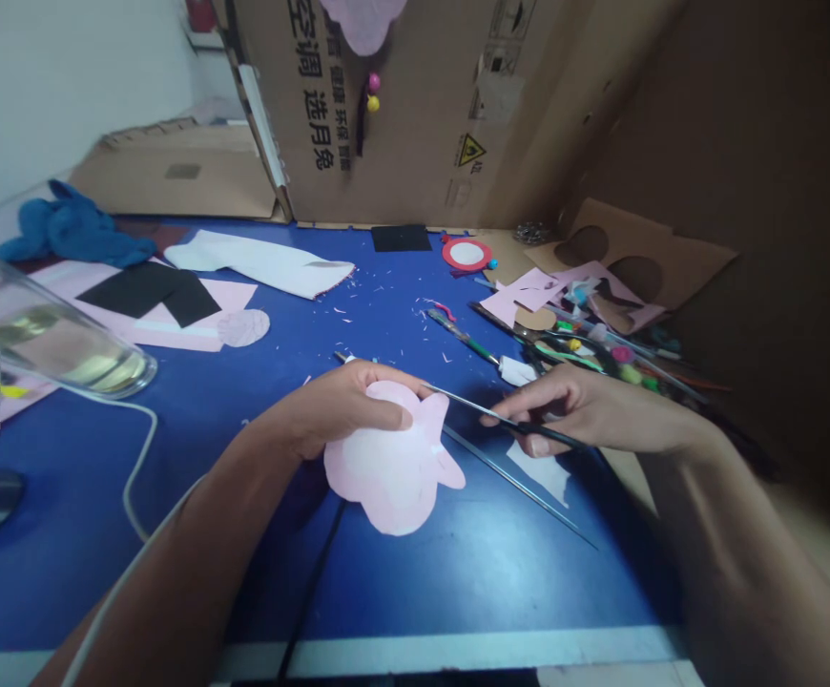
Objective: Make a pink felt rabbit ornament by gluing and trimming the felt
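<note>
My left hand (364,401) grips a pale pink flower-shaped paper cutout (386,477) near its top edge, thumb on the front and fingers behind. A notch opens in the cutout's right side. Closed around a slim silver-and-black tool (472,403), my right hand (565,410) is just right of the paper. The tool's silver tip reaches my left fingertips and the cutout's upper edge; its exact kind I cannot make out. Below it, a long thin metal rod (522,489) lies slanting on the blue table (529,582). A white paper scrap (545,469) lies under my right hand.
At left stand a glass of liquid (78,353) and a white cable (135,477). Black card pieces (150,291), white cloth (264,262) and a blue plush toy (78,229) lie behind. A paintbrush (465,336) and cluttered craft scraps (593,324) lie right, before a cardboard wall (415,162).
</note>
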The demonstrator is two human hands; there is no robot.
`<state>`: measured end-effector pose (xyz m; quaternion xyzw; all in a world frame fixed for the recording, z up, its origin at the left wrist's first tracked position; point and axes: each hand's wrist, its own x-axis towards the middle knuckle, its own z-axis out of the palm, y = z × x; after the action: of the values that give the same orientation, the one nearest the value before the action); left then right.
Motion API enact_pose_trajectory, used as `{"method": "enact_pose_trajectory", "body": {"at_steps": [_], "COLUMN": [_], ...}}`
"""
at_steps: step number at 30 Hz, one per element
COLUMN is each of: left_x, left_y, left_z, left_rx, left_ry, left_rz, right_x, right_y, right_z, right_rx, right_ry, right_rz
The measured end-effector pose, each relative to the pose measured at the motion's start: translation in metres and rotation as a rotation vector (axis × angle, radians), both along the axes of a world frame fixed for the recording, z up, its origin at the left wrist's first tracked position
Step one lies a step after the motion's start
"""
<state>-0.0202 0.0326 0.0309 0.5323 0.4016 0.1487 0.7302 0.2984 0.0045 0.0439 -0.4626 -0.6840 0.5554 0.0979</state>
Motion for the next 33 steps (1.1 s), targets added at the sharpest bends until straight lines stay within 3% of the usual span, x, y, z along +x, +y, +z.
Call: {"method": "enact_pose_trajectory", "body": {"at_steps": [8,10,15,17,25,33], "left_x": [0.000,0.000,0.001,0.002,0.009,0.015], "left_y": [0.000,0.000,0.000,0.000,0.001,-0.003], "left_z": [0.002,-0.002,-0.010,-0.010,-0.010,-0.007], "left_rx": [0.000,0.009,0.017,0.003,0.093,0.121], "left_ry": [-0.027,-0.045,-0.141,-0.183,-0.198,-0.179], "left_rz": [0.001,0.023,0.167,0.213,0.430,0.501], "right_x": [0.002,0.001,-0.002,-0.004,-0.020,-0.036], "right_y": [0.002,0.002,0.005,0.007,0.009,0.001], "right_z": [-0.004,-0.007,-0.021,-0.028,-0.045,-0.030], "right_rx": [0.018,0.020,0.064,0.090,0.119,0.144], "right_ry": [0.035,0.068,0.264,0.324,0.489,0.634], "right_rz": [-0.004,-0.081,-0.438,-0.496,-0.581,-0.613]}}
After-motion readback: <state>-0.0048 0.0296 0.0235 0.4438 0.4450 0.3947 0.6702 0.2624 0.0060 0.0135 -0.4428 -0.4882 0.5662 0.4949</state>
